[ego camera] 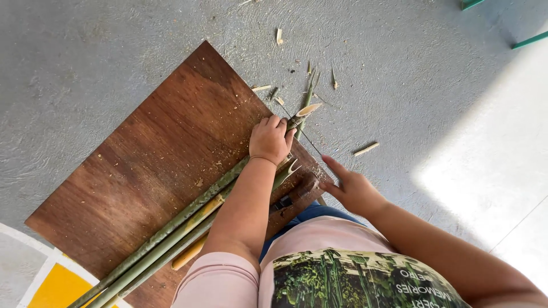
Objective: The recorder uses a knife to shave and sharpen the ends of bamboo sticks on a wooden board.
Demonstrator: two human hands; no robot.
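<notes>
Left hand (270, 138) in closed grip on green bamboo stalks (171, 236) over scuffed brown board (154, 159); right hand (351, 189) open, empty.

This looks like an informal craft workspace set up on the ground, probably an outdoor yard or open porch rather than a fitted workshop. The rough grey concrete floor (114, 51) is lit by a hard patch of sunlight (491, 159) and littered with bamboo shavings (311, 85). A worn brown wooden board (154, 154), dusted with sawdust, serves as the work surface, with long green bamboo stalks (165, 239) lying across it. Painted white and yellow markings (51, 282) show on the floor.
</notes>
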